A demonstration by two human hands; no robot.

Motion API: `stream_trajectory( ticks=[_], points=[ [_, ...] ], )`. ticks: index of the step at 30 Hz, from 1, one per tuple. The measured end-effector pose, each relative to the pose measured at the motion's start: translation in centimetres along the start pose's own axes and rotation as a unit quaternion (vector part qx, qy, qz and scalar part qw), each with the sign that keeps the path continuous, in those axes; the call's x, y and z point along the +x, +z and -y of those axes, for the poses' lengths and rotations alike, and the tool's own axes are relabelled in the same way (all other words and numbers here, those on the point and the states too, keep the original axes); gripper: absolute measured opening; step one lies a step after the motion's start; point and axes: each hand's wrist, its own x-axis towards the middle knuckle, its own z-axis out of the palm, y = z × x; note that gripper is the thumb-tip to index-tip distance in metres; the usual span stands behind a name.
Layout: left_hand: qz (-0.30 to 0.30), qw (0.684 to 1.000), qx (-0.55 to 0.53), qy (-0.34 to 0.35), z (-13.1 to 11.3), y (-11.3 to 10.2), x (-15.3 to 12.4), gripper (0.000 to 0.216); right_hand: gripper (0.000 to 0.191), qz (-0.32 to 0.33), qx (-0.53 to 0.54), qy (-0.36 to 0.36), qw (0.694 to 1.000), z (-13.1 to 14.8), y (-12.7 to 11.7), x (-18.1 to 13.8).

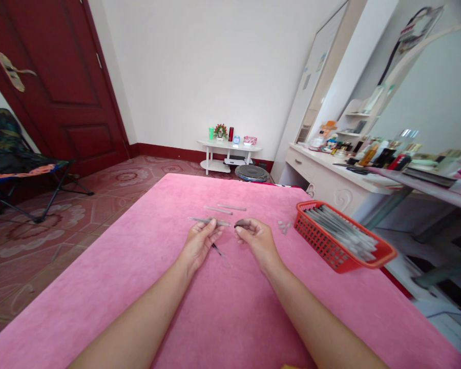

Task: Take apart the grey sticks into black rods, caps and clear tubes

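Apparently mid-assembly, the left hand pinches a slim translucent pen barrel over the pink worktop, while the right hand clamps a small dark-tipped piece. Joining them would probably call for aligning their facing ends.

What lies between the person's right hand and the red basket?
In the head view, a few small pale pieces lie on the pink cloth between the right hand and the basket.

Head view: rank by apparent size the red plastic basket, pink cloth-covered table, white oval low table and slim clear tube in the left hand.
1. Pink cloth-covered table
2. Red plastic basket
3. White oval low table, farther off, so true rank unsure
4. Slim clear tube
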Motion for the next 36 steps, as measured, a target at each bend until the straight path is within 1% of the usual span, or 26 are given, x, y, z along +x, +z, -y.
stream_trajectory(
  ticks=[5, 11, 14, 17, 22, 24, 27, 29, 30, 33, 36],
  points=[
    [0.016, 1.0, 0.019, 0.003, 0.1, 0.0, -0.1, 0.019, 0.017, -0.003, -0.016, -0.007, 1.0, 0.1, 0.3, -0.2],
    [0.011, 0.999, 0.033, 0.008, 0.1, 0.2, -0.2, 0.022, 0.014, 0.001, -0.033, -0.025, 0.999, 0.0, 0.4, -0.2],
    [0.006, 0.999, 0.043, 0.017, 0.1, 0.4, -0.3, 0.024, 0.011, -0.004, -0.059, -0.038, 0.998, -0.1, 0.3, -0.2],
    [0.015, 0.998, 0.05, 0.033, 0.1, 0.5, -0.4, 0.027, 0.009, -0.012, -0.085, -0.052, 0.995, -0.2, 0.3, -0.2],
    [0.032, 0.996, 0.068, 0.042, 0.2, 0.8, -0.6, 0.031, 0.008, -0.021, -0.092, -0.042, 0.995, -0.1, 0.2, -0.3],
    [0.042, 0.995, 0.076, 0.046, 0.2, 1.0, -0.7, 0.031, 0.013, -0.018, -0.106, -0.037, 0.994, -0.2, 0.2, -0.3],
    [0.05, 0.994, 0.081, 0.048, 0.3, 1.1, -0.8, 0.029, 0.032, -0.004, -0.138, -0.029, 0.99, -0.4, 0.1, -0.4],
    [0.046, 0.995, 0.079, 0.051, 0.3, 0.9, -0.8, 0.028, 0.037, 0.008, -0.148, -0.023, 0.989, -0.5, 0.0, -0.4],
    [0.042, 0.995, 0.076, 0.054, 0.4, 0.8, -0.7, 0.028, 0.035, 0.012, -0.148, -0.022, 0.989, -0.4, 0.0, -0.4],
    [0.032, 0.996, 0.066, 0.059, 0.4, 0.6, -0.5, 0.027, 0.02, 0.02, -0.129, -0.03, 0.991, -0.2, 0.0, -0.4],
    [0.033, 0.996, 0.062, 0.055, 0.4, 0.6, -0.5, 0.028, 0.015, 0.03, -0.134, -0.05, 0.989, -0.1, -0.1, -0.4]
  ],
)
